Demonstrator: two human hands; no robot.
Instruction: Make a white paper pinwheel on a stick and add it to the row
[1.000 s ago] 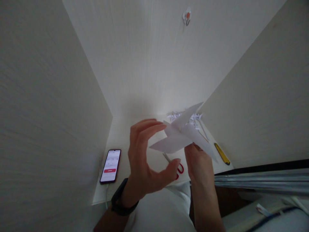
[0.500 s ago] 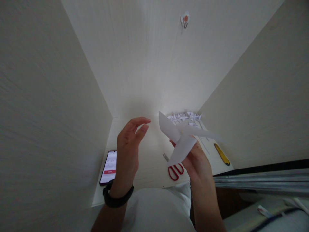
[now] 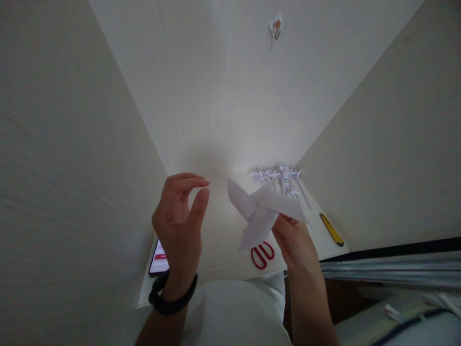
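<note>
A white paper pinwheel point(image 3: 264, 206) with curled blades faces up in the middle of the view, a small yellowish spot at its centre. My right hand point(image 3: 293, 238) is closed behind it and holds it; the blades hide most of the grip and whatever stick there may be. To the left, my left hand point(image 3: 182, 216) is raised and holds nothing, thumb and forefinger curved with a gap between them. Red-handled scissors point(image 3: 258, 257) lie on the table below the pinwheel, their blades mostly covered by it.
Several small white pinwheels on sticks point(image 3: 283, 175) lie at the table's back right. A yellow cutter knife point(image 3: 331, 229) rests near the right wall. The phone point(image 3: 158, 262) at the left is partly behind my left hand. A hook point(image 3: 276, 28) hangs on the back wall.
My left hand has drawn back to the left, away from the pinwheel. The pinwheel has shifted slightly left and turned, its blades now showing more clearly.
</note>
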